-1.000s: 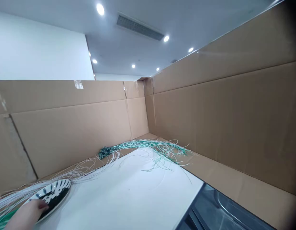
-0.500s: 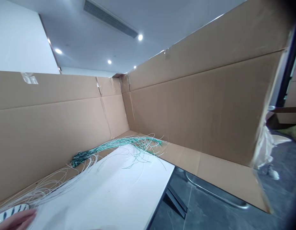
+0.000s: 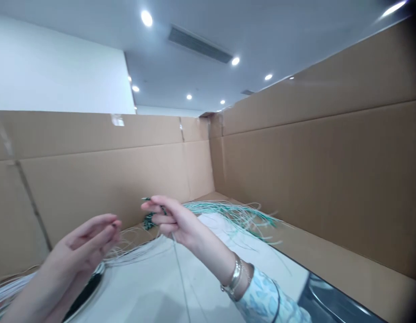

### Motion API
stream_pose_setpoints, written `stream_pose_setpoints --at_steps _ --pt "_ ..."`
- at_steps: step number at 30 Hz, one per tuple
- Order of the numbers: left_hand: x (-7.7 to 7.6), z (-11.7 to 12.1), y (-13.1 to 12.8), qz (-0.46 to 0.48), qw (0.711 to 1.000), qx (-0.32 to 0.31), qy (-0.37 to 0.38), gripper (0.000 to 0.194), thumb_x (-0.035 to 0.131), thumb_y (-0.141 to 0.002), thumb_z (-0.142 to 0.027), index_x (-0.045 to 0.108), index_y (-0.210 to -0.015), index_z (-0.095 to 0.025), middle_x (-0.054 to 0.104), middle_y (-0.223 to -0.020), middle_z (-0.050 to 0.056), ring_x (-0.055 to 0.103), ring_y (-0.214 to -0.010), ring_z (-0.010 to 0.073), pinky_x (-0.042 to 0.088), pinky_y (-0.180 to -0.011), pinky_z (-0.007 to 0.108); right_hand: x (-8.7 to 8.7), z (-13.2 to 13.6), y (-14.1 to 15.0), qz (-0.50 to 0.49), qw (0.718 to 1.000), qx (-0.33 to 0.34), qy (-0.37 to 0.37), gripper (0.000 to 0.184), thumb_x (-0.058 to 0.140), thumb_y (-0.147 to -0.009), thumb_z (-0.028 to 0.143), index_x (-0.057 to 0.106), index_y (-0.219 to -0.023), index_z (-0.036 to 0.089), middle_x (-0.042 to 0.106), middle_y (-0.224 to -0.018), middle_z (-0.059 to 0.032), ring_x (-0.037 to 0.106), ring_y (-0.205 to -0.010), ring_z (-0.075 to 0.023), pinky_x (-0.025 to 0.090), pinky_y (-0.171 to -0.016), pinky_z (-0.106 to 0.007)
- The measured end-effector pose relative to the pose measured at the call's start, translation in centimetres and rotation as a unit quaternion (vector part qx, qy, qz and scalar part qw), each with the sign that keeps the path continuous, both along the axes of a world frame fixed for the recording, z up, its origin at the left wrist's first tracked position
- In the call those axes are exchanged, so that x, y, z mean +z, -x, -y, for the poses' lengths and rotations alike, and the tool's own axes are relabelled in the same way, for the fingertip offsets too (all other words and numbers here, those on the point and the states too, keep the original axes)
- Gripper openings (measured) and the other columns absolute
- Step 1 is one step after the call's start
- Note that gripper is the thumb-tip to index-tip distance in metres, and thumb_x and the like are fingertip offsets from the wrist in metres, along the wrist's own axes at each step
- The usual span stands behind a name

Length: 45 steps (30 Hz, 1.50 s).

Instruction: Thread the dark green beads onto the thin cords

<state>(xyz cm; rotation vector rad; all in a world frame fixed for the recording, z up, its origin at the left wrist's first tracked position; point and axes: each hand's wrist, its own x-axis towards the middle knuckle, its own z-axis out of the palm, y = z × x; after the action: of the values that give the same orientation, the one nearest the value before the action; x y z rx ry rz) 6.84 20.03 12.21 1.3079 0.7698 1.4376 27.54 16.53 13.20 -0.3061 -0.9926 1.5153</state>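
- A white worktop [image 3: 144, 280] stretched beneath both hands, with tall cardboard walls [image 3: 312, 170] beyond them.
- The right hand [image 3: 181, 220] pinched a thin strand [image 3: 182, 278], which trailed below it; a green bundle [image 3: 224, 207] lay behind.
- The left hand [image 3: 83, 251] had its fingertips together, on what I couldn't tell, above the plate [image 3: 90, 297].
- Half a second earlier, no strand was visibly held up.

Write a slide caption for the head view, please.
Right hand holding a thin strand above a white table, left hand nearby.
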Motion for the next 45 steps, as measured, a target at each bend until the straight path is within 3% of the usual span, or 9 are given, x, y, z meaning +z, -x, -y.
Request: stream_pose_setpoints --at_steps 4,13,16,19,22,28,36,42,45 --pt "2.6 3.2 -0.8 0.011 0.999 -0.017 -0.025 0.037 0.1 -0.047 -0.037 0.081 -0.075 -0.022 0.081 -0.068 -0.003 0.074 -0.068 0.011 0.058 -0.065 0.01 0.8 -1.7 1.5 -0.015 0.999 -0.013 -0.038 0.017 0.081 -0.076 0.027 0.068 -0.078 0.015 0.074 -0.082 0.0001 0.009 -0.044 -0.0029 0.005 -0.034 -0.015" --pt "2.2 2.9 -1.3 0.018 0.995 0.037 -0.088 0.019 0.093 -0.056 -0.024 0.082 -0.071 -0.024 0.082 -0.067 -0.002 0.077 -0.069 0.0119 0.057 -0.064 0.008 -0.2 -1.1 2.9 0.051 0.99 -0.064 -0.112 0.029 0.086 -0.08 0.034 0.065 -0.072 0.016 0.077 -0.076 -0.002 0.016 -0.041 -0.0012 0.01 -0.037 -0.016" --pt "2.2 3.0 -1.7 0.018 0.996 0.047 -0.08 0.017 0.092 -0.056 -0.021 0.082 -0.069 -0.024 0.08 -0.063 -0.003 0.075 -0.065 0.0106 0.055 -0.058 0.006 -0.3 -0.7 2.4 0.103 0.972 -0.125 -0.171 0.024 0.082 -0.084 0.035 0.067 -0.074 0.019 0.08 -0.084 -0.0032 0.033 -0.043 -0.003 0.023 -0.039 -0.016" --pt "2.0 2.6 -1.6 0.016 0.996 0.045 -0.08 0.016 0.092 -0.056 -0.019 0.082 -0.067 -0.025 0.078 -0.061 -0.005 0.074 -0.063 0.0089 0.053 -0.055 0.005 -0.4 -0.3 2.3 0.143 0.955 -0.17 -0.195 0.017 0.078 -0.087 0.03 0.067 -0.076 0.022 0.081 -0.087 -0.0047 0.065 -0.065 -0.0112 0.045 -0.054 -0.02" --pt "1.7 1.9 -1.2 0.003 0.996 0.026 -0.081 0.017 0.092 -0.057 -0.017 0.083 -0.068 -0.026 0.079 -0.064 -0.005 0.074 -0.064 0.0092 0.054 -0.057 0.005 -0.4 0.2 2.2 0.182 0.944 -0.192 -0.198 0.015 0.074 -0.089 0.027 0.066 -0.077 0.023 0.082 -0.092 -0.0068 0.074 -0.084 -0.017 0.053 -0.064 -0.023" --pt "1.5 1.3 -1.4 -0.025 0.996 0.071 -0.041 0.014 0.088 -0.057 -0.016 0.082 -0.063 -0.027 0.078 -0.063 -0.005 0.073 -0.063 0.01 0.053 -0.056 0.007 0.2 0.4 1.8 0.238 0.943 -0.184 -0.141 0.016 0.073 -0.086 0.025 0.062 -0.074 0.024 0.083 -0.095 -0.0074 0.075 -0.088 -0.0166 0.054 -0.067 -0.021" --pt "1.5 0.1 -2.0 -0.025 0.997 0.071 0.0 0.013 0.083 -0.056 -0.013 0.081 -0.057 -0.026 0.076 -0.057 -0.003 0.07 -0.057 0.0113 0.053 -0.055 0.011 -0.2 -1.0 2.3 0.275 0.937 -0.216 -0.015 0.018 0.076 -0.075 0.027 0.06 -0.07 0.026 0.082 -0.101 -0.0069 0.073 -0.078 -0.0185 0.043 -0.05 -0.022" --pt "0.9 -0.6 -2.5 0.014 0.998 0.054 0.003 0.017 0.083 -0.056 -0.01 0.082 -0.06 -0.026 0.077 -0.06 -0.003 0.071 -0.06 0.0116 0.055 -0.059 0.011 -0.2 -1.5 2.2 0.262 0.95 -0.17 -0.004 0.019 0.077 -0.079 0.03 0.059 -0.073 0.026 0.082 -0.1 -0.0098 0.075 -0.086 -0.0222 0.051 -0.061 -0.027" --pt "0.8 -0.7 -2.4 0.026 0.998 0.056 0.016 0.018 0.084 -0.055 -0.009 0.082 -0.06 -0.026 0.077 -0.059 -0.003 0.071 -0.058 0.0108 0.055 -0.058 0.011 -0.4 -1.3 2.2 0.269 0.947 -0.177 -0.009 0.019 0.074 -0.082 0.031 0.058 -0.073 0.026 0.082 -0.1 -0.011 0.074 -0.085 -0.0231 0.046 -0.055 -0.027"
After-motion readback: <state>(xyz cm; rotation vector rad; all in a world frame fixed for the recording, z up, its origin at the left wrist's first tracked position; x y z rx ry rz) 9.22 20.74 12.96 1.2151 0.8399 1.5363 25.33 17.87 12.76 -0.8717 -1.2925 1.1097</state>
